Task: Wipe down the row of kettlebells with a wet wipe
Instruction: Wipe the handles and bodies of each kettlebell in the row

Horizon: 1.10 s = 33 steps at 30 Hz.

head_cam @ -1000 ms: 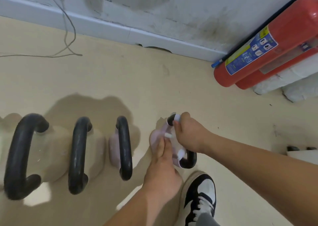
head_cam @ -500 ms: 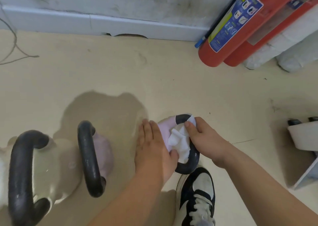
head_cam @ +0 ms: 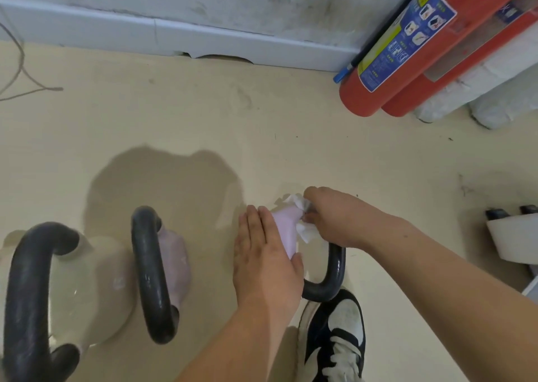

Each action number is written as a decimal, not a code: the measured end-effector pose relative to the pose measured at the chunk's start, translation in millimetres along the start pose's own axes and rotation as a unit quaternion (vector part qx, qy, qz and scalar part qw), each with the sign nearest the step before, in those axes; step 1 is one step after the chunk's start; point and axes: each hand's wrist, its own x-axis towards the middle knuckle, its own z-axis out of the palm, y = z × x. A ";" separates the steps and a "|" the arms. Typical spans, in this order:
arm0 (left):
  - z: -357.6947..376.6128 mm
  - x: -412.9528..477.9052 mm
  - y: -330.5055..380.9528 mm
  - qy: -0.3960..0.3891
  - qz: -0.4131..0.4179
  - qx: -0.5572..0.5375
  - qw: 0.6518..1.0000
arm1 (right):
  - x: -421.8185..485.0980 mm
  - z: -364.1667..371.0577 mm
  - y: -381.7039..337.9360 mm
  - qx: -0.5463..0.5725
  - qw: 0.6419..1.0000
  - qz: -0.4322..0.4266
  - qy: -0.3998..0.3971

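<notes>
A small pink kettlebell (head_cam: pixel 286 227) with a black handle (head_cam: pixel 334 271) stands on the beige floor at centre. My left hand (head_cam: pixel 265 259) lies flat on its left side with the thumb hooked over it. My right hand (head_cam: pixel 340 217) presses a crumpled white wet wipe (head_cam: pixel 304 227) on the far end of the handle. To the left stand another pink kettlebell (head_cam: pixel 174 265) and a larger cream kettlebell (head_cam: pixel 87 282), both with black handles.
Two red fire extinguishers (head_cam: pixel 413 49) lean on the wall at upper right, beside white rolls (head_cam: pixel 500 102). A white baseboard (head_cam: pixel 174 38) runs along the back. A loose wire (head_cam: pixel 17 70) lies at far left. My black-and-white shoe (head_cam: pixel 337 335) is under the kettlebell. A white object (head_cam: pixel 512 242) sits at right.
My right hand has slid the wipe from the kettlebell's top toward the far end of its handle. The left hand stays against the body. The view shifted slightly.
</notes>
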 end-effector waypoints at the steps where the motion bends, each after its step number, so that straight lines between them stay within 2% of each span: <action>1: -0.7 0.7 -0.6 -0.001 -0.005 0.002 1.000 | -0.4 2.7 0.4 0.038 0.999 0.000 0.020; 3: -1.5 1.8 -2.1 -0.010 -0.009 0.010 1.000 | -6.5 10.3 -2.3 0.214 0.972 0.021 0.092; 5: -1.9 2.6 -3.3 -0.024 -0.005 0.010 1.000 | -16.6 19.8 -4.0 0.422 0.894 0.079 0.132; 9: -3.5 1.9 -3.0 -0.051 0.030 0.041 0.997 | -36.3 32.0 10.3 0.672 0.715 0.186 0.050; 10: -3.5 1.7 -2.0 -0.055 0.034 0.050 0.997 | -40.7 34.1 15.0 0.702 0.686 0.190 0.035; 11: -3.6 1.8 -0.5 -0.056 0.036 0.057 0.996 | -45.3 37.9 18.7 0.710 0.678 0.190 0.028; 14: -3.5 4.0 1.3 -0.061 0.031 0.062 0.996 | -63.8 59.6 18.0 0.693 0.700 0.173 0.021; 18: -5.9 7.9 -2.8 -0.066 0.019 0.046 0.997 | -94.3 93.9 -0.6 0.652 0.750 0.106 0.014; 23: -5.1 9.6 -4.9 -0.069 0.010 0.038 0.997 | -110.4 95.0 -11.5 0.487 0.861 0.146 -0.013; 27: -5.6 12.2 -8.1 -0.069 0.010 0.027 0.997 | -118.3 81.5 -25.6 0.466 0.870 0.161 -0.020; 33: -12.0 9.9 -12.6 -0.095 0.003 0.018 0.995 | -78.0 51.2 -30.3 0.500 0.850 0.121 0.116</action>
